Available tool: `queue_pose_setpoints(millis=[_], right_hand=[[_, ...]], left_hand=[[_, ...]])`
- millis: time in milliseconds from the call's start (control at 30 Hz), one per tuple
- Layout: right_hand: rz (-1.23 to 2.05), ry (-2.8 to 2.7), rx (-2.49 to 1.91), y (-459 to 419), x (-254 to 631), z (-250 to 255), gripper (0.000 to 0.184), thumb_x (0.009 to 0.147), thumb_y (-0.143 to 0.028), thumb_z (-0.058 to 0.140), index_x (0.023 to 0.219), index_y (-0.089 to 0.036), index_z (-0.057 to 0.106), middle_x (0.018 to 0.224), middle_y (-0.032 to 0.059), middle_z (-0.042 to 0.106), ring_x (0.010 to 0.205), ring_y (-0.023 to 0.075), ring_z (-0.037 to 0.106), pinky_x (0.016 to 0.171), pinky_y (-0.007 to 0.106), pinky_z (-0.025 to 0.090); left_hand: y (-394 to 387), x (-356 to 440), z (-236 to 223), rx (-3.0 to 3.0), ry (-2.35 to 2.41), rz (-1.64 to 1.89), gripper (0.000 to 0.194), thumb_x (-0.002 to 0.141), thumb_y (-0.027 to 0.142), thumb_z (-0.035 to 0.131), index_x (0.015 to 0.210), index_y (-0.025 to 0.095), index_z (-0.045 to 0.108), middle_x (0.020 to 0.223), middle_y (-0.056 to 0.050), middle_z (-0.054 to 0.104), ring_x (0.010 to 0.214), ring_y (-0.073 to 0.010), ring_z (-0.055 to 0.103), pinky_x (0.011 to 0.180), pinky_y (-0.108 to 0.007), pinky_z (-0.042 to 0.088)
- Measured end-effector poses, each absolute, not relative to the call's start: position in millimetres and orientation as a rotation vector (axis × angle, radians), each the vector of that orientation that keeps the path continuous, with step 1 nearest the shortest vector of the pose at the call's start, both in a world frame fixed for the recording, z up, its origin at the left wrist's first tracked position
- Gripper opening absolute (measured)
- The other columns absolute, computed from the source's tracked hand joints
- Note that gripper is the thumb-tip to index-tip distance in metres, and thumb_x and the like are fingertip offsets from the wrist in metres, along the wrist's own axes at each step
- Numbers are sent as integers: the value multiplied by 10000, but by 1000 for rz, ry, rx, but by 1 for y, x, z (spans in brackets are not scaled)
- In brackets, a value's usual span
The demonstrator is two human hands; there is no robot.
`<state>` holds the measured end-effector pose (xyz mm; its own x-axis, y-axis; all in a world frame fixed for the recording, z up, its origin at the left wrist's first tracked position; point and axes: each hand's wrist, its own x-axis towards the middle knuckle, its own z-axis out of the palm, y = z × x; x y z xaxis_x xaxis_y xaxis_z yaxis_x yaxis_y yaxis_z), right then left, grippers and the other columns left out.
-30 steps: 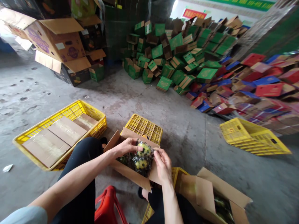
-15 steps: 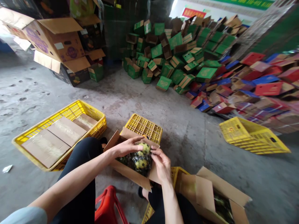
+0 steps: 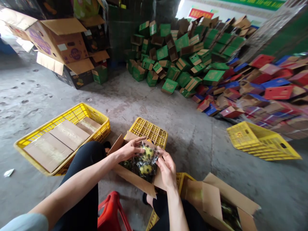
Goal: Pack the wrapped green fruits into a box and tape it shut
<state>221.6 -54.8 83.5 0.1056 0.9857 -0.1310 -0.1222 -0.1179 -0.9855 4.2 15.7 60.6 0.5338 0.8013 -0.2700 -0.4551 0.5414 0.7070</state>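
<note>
A clear plastic bag with dark dots (image 3: 155,153) is spread over a yellow-green fruit (image 3: 147,154) between my hands. My left hand (image 3: 131,149) grips the bag's left edge, its thumb low and its index finger reaching along the top. On the other side, my right hand (image 3: 166,165) pinches the bag with bent fingers. Just below lies a second wrapped yellow-green fruit (image 3: 145,169). Both fruits are over an open cardboard box (image 3: 134,179), where darker wrapped fruit shows at the left. The box leans against an upturned yellow crate (image 3: 154,131).
A yellow crate (image 3: 107,123) with taped cartons stands at my left. By my right knee is another open carton (image 3: 211,199) holding wrapped fruit. A red stool (image 3: 112,208) is below me. Stacked yellow crates (image 3: 262,144) and heaped green boxes (image 3: 169,85) lie farther off.
My left fingers have moved from over the upper fruit to the bag's left edge. The plastic now lies stretched wider across that fruit. My right hand has barely moved.
</note>
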Motion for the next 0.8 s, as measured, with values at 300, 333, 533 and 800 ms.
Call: queue_pose_setpoints(millis=[300, 333, 533, 800], right_hand=[[1263, -959, -1434, -54, 222, 81, 461, 767, -567, 851, 1071, -223, 821, 1163, 106, 804, 1037, 311, 756, 897, 424, 631], [1250, -968, -1440, -55, 222, 80, 461, 760, -576, 854, 1053, -221, 827, 1138, 105, 810, 1020, 307, 757, 886, 419, 634], [1265, -958, -1440, -55, 222, 78, 483, 778, -608, 831, 1068, -222, 822, 1182, 119, 798, 1043, 314, 756, 833, 400, 653], [950, -1250, -1636, -50, 239, 71, 482, 838, -622, 729, 1081, -212, 799, 1142, 147, 805, 1076, 337, 760, 1004, 487, 595]], left_hand=[[12, 8, 66, 804, 572, 777, 933, 653, 187, 975, 1498, 229, 581, 1257, -109, 719, 1108, -251, 697, 979, -352, 515], [11, 7, 67, 828, 579, 756, 931, 657, 205, 977, 1499, 230, 581, 1288, -115, 710, 1142, -263, 687, 996, -363, 509], [13, 1, 76, 969, 690, 655, 804, 706, 377, 941, 1410, 129, 642, 1197, -129, 742, 1077, -279, 698, 980, -379, 509], [36, -34, 76, 1550, 1262, 572, 510, 771, 395, 787, 1236, 195, 724, 1039, -68, 756, 1011, -302, 697, 895, -342, 503]])
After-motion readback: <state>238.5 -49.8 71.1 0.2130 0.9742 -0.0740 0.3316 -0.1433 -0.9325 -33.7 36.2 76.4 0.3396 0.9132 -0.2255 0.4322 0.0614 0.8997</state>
